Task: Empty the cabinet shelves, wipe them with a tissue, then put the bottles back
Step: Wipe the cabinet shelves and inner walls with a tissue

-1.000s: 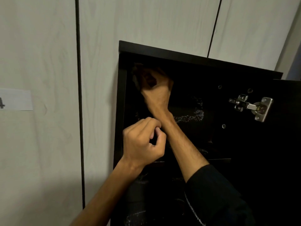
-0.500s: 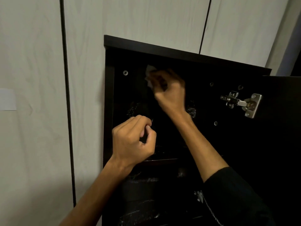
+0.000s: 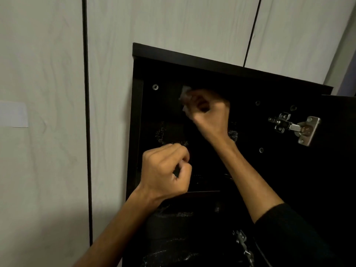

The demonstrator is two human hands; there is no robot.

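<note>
Your right hand (image 3: 209,112) grips the white tissue (image 3: 185,97) up near the top left corner inside the dark cabinet (image 3: 192,60). Your left hand (image 3: 165,170) is clenched in front of the cabinet, holding nothing I can see.

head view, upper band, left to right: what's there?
white paper label → dark gap between wall panels → cabinet screw → tissue → right hand → metal hinge
</note>
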